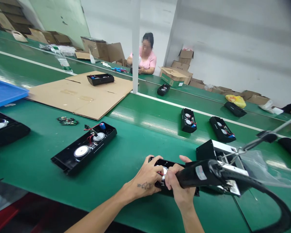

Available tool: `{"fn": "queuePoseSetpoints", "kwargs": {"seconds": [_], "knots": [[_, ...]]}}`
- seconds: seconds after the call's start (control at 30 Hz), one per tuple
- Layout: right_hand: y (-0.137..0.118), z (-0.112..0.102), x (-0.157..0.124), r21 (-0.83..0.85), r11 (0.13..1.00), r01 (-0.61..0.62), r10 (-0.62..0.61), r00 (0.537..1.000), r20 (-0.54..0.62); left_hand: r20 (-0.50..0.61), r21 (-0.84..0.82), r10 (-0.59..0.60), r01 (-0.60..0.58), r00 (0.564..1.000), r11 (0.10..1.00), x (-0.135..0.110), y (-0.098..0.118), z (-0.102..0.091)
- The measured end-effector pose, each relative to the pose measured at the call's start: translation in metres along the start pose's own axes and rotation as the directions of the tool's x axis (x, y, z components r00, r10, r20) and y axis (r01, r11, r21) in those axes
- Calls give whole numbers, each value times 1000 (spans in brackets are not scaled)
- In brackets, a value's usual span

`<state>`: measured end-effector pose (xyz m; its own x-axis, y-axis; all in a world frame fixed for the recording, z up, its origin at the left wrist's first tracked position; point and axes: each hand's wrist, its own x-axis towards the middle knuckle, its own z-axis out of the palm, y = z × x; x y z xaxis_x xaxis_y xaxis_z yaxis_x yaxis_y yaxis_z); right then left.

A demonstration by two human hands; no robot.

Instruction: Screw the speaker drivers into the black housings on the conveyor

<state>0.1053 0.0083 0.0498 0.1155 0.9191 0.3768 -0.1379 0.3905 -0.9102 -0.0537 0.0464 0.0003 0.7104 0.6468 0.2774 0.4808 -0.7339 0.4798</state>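
Observation:
My right hand point(183, 189) is wrapped round the front end of a black electric screwdriver point(200, 174), whose thick cord curves away to the right. The tool's tip is hidden by my fingers. Under both hands lies a black speaker housing point(171, 193), with a round silver speaker driver partly showing inside it. My left hand point(147, 176) grips this housing, with its fingers over the rim and reaching inside by a red wire. Left of my hands, another open speaker housing point(83, 152) holds two round drivers, red wires and a blue cylindrical part.
A black-and-white machine point(215, 147) stands just right of my hands, under a metal support rod point(286, 124). Circuit boards point(68, 121), a cardboard sheet point(87, 100) and a blue tray point(7, 92) lie left. More housings sit on the green belt point(147, 113). A person point(147, 61) sits opposite.

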Motion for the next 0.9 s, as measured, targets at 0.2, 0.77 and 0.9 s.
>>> {"fn": "queuePoseSetpoints", "kwargs": {"seconds": [0.2, 0.77, 0.9], "knots": [[-45, -21, 12, 182, 975, 126, -109, 989, -102, 8, -3, -12, 12, 1000, 1000, 1, 0, -2], [-70, -181, 50, -445, 895, 25, -322, 727, -606, -36, -58, -11, 9, 999, 998, 2, -2, 0], [-81, -153, 31, -263, 964, -39, -100, 864, -493, -36, -58, -23, 21, 999, 998, 3, 0, -1]]}}
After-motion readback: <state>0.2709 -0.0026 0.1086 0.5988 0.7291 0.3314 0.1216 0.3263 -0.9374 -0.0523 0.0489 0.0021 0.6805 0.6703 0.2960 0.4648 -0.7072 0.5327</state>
